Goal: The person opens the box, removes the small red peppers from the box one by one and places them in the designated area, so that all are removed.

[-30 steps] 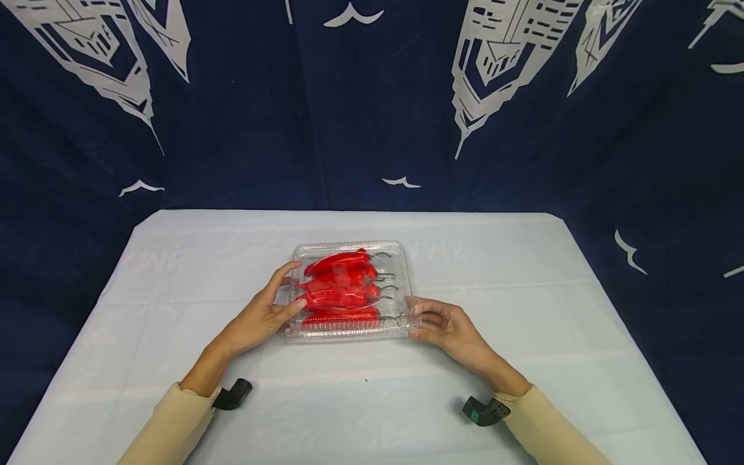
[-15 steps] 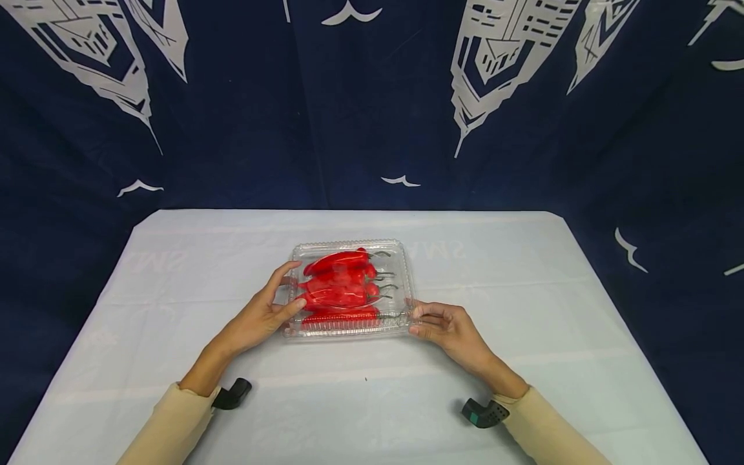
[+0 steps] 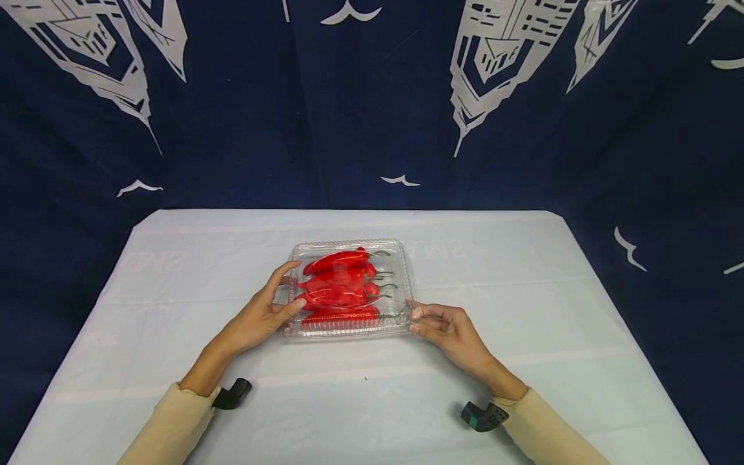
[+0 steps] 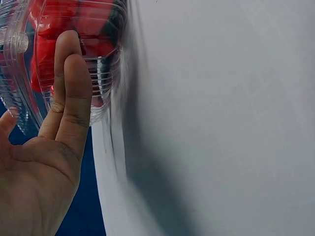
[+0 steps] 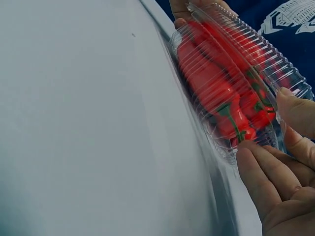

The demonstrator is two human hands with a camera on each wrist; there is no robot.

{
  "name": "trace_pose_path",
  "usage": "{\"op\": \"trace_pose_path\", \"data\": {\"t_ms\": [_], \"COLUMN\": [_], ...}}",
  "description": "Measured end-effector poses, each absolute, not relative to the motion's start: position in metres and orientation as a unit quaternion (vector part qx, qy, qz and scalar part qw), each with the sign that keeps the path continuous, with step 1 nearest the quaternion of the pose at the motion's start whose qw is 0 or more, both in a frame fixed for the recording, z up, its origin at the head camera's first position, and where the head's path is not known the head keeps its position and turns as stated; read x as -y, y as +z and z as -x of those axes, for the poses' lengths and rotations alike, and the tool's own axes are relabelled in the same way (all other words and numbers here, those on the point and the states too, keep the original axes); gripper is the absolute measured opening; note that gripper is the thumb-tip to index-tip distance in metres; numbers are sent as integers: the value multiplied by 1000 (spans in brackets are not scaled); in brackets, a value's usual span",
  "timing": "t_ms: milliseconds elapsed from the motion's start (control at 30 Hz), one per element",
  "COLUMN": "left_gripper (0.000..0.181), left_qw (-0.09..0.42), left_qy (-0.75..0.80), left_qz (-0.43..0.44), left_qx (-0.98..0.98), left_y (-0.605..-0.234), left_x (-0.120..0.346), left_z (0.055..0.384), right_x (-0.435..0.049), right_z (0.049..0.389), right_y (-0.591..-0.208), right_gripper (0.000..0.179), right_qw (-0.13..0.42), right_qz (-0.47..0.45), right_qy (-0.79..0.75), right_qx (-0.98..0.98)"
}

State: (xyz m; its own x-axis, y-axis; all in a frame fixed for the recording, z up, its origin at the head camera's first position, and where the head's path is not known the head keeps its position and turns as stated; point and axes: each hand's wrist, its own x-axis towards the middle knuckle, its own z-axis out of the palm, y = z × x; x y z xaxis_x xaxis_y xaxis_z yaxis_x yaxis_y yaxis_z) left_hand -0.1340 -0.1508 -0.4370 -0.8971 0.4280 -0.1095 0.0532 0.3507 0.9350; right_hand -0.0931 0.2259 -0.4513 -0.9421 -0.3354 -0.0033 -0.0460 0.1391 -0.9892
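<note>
A clear plastic clamshell box (image 3: pixel 349 245) lies lid down on the table, with several red chili peppers (image 3: pixel 337 297) inside, their green stems toward the right. My left hand (image 3: pixel 252 323) grips the left side; its thumb lies over the front left rim and its index finger reaches along the far rim edge. In the left wrist view two fingers (image 4: pixel 76 98) press the ribbed wall from below. My right hand (image 3: pixel 456 332) pinches the front right corner between thumb (image 5: pixel 295 110) and fingers, some of which touch the underside wall in the right wrist view.
A white-covered table (image 3: pixel 360 413) surrounds the box on all sides. Behind it hangs a dark blue cloth (image 3: pixel 244 129) with white printed shapes. A black wrist device (image 3: pixel 232 394) sits at the left cuff, another device (image 3: pixel 484 416) at the right.
My right hand's fingers and wrist have shifted very slightly down at the box corner. The box, the peppers and my left hand look almost the same.
</note>
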Motion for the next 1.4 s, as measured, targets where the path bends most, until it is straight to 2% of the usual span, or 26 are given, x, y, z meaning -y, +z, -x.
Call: {"op": "trace_pose_path", "data": {"t_ms": [200,600,1400], "left_gripper": [73,74,75], "left_qw": [172,169,169], "left_qy": [548,551,554], "left_qz": [-149,-158,-162], "left_qx": [-805,-802,-799], "left_y": [-437,-437,-436], "left_x": [151,151,150], "left_z": [134,133,133], "right_x": [-225,-221,-221], "right_z": [91,90,86], "right_y": [-452,-456,-455], "right_gripper": [20,10,15], "right_qw": [99,25,32], "right_qz": [139,203,198], "right_qy": [-631,-528,-497], "right_qx": [-757,-824,-844]}}
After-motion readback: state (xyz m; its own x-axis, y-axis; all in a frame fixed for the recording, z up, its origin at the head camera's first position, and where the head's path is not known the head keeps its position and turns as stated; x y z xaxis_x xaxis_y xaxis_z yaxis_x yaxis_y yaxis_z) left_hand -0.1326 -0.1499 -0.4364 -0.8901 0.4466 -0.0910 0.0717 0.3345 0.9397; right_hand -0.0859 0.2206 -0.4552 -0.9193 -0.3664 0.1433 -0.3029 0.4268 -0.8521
